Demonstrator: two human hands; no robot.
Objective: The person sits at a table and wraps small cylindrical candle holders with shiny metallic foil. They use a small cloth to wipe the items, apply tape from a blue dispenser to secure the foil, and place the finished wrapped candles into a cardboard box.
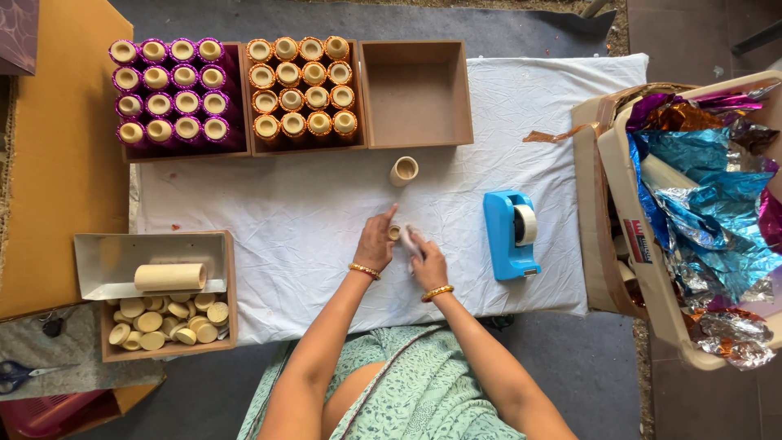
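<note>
Small cream cardboard tube (394,232) pinched between left hand (375,242) and right hand (424,259), both closed; axis upright.

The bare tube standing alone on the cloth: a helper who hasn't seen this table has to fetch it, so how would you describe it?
On the white cloth, look just below the empty wooden box at the back. The bare tube stands there alone, cream and unwrapped, while the tubes in the neighbouring boxes wear purple or orange foil.
</note>
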